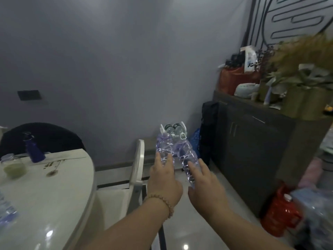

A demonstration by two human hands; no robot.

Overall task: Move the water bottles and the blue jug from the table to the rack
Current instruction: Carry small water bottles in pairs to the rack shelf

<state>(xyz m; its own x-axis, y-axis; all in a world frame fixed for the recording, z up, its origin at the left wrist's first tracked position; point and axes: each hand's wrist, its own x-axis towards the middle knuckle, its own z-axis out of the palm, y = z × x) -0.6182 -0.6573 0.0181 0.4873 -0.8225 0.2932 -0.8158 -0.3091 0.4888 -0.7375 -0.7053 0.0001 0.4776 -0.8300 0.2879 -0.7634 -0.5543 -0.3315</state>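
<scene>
Left hand: the left hand (163, 179) reaches forward over the floor, right of the desk, closed around the base of the left bottle (164, 150); a bead bracelet (164, 202) sits on its wrist.
Right hand: the right hand (205, 184) is stretched out beside it, fingers (193, 168) laid along the right bottle (187, 159) and gripping it near its base.
Held bottles: both are clear, crinkled plastic, held side by side and pointing away from the person toward the far wall, their far ends close to the rack.
Rack: a small white rack (173, 131) stands low by the far wall, between the white chair and the dark cabinet; two bottles with dark caps (173, 128) lie in it, ends facing the camera.
Blue jug: the blue jug (33, 148) stands upright on the far part of the desk, at left.
Desk: the pale round desk (54, 192) fills the near left; a cup of green liquid (14, 167) stands near the jug, and part of another clear bottle (7, 210) shows at the left edge.
Chair: a white chair (137, 165) stands between desk and hands.
Cabinet: a dark cabinet (252, 141) at right carries plants and clutter, too blurred to name.
Floor at right: a red container (281, 212) stands near the cabinet's near end.
</scene>
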